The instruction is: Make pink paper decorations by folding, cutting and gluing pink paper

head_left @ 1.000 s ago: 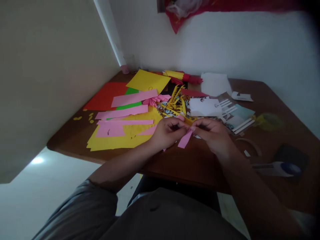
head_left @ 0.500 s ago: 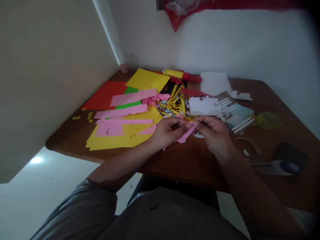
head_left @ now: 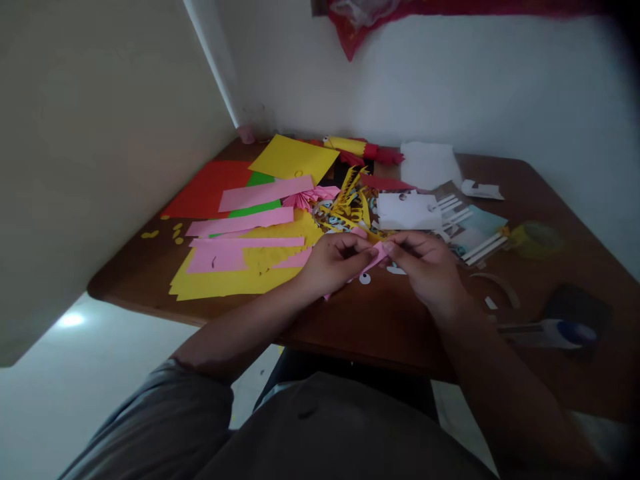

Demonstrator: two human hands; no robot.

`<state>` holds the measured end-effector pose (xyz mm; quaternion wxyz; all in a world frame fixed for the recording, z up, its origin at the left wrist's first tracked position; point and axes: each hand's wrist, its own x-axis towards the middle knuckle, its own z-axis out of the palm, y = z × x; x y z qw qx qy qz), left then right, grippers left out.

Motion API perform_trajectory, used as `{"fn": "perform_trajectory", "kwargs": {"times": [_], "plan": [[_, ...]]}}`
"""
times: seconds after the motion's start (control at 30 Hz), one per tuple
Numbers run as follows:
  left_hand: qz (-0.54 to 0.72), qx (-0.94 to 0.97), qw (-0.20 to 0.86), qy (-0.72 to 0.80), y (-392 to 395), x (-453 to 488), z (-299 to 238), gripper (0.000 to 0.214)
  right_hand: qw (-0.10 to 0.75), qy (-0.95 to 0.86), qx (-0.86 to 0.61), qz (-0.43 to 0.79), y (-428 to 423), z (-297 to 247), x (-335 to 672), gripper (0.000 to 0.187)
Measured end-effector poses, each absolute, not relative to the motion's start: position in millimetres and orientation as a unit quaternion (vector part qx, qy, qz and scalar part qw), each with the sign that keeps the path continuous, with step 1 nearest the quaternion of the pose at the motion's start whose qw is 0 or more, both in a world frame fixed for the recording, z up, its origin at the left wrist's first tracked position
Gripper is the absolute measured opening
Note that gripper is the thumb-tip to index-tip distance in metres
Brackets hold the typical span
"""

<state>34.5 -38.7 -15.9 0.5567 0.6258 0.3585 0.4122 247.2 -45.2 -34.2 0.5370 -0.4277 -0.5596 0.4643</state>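
Observation:
Both my hands meet over the brown table (head_left: pixel 400 320), pinching one small pink paper strip (head_left: pixel 376 257) between them. My left hand (head_left: pixel 334 263) grips the strip's left end with curled fingers. The fingertips of my right hand (head_left: pixel 426 267) are closed on its right end. Only a short piece of the strip shows between the fingers. A small white paper scrap (head_left: pixel 365 278) lies on the table just below the strip. A tangle of yellow cut paper (head_left: pixel 350 207) sits right behind my hands.
Pink strips (head_left: pixel 250 223) lie on yellow sheets (head_left: pixel 225 280) to the left, with red (head_left: pixel 210 187) and green paper behind. White cards (head_left: pixel 407 210) and white sticks (head_left: pixel 480 248) lie to the right. A blue-and-white tool (head_left: pixel 550 332) rests near the right front edge. Walls close the left and back.
The hanging end of the pink strip has been drawn up between my fingers, so less of it shows. Both hands have stayed in nearly the same spot.

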Motion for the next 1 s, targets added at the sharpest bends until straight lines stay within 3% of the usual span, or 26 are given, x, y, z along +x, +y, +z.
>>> {"fn": "perform_trajectory", "kwargs": {"times": [0.3, 0.43, 0.63, 0.83, 1.0], "plan": [[0.429, 0.606, 0.568, 0.354, -37, 36, -18, 0.037, 0.536, -0.564, -0.447, 0.441, -44, -40, 247, 0.018], [0.44, 0.599, 0.555, 0.374, -35, 35, -23, 0.037, 0.539, -0.66, -0.446, 0.274, -47, -31, 244, 0.008], [0.458, 0.601, 0.56, 0.339, -35, 38, -23, 0.038, 0.51, -0.742, -0.431, 0.052, -47, -23, 244, 0.011], [0.46, 0.579, 0.578, 0.344, -35, 39, -26, 0.034, 0.492, -0.747, -0.446, 0.03, -47, -25, 248, 0.028], [0.459, 0.565, 0.59, 0.35, -34, 39, -25, 0.04, 0.495, -0.754, -0.431, 0.027, -46, -25, 250, 0.017]]}}
